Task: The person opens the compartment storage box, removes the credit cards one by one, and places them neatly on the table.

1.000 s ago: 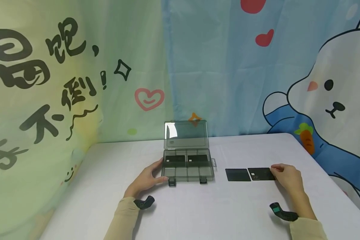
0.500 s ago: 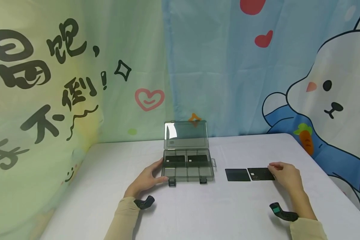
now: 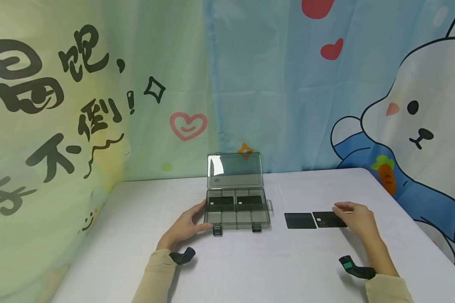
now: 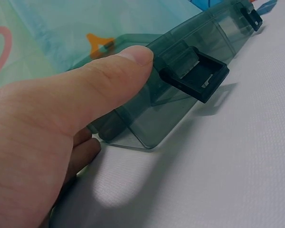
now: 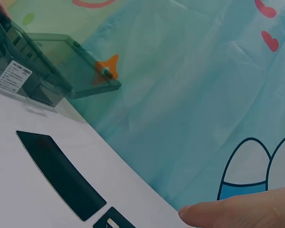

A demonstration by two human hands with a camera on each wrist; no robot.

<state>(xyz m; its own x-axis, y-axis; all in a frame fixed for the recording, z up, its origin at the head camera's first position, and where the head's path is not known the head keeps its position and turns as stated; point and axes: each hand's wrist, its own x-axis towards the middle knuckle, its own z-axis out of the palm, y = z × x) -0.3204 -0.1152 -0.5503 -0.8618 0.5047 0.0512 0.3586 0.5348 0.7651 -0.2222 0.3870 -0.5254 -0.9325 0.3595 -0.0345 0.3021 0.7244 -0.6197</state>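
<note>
a see-through grey box [image 3: 246,216] is set on the white tabletop [image 3: 273,269], its lid [image 3: 235,170] raised at the back. its left front corner is gripped by the left hand [image 3: 185,227], the thumb pressed to the front wall beside a dark latch [image 4: 194,76]. in the rear of the box, a left dark card [image 3: 221,200] and a right dark card [image 3: 250,200] are held. to the right, a plain card [image 3: 300,221] and a chip-marked card [image 3: 324,219] are laid flat, side by side. the latter's right end is covered by the right hand [image 3: 358,219]; whether it is pinched by the fingers cannot be told.
</note>
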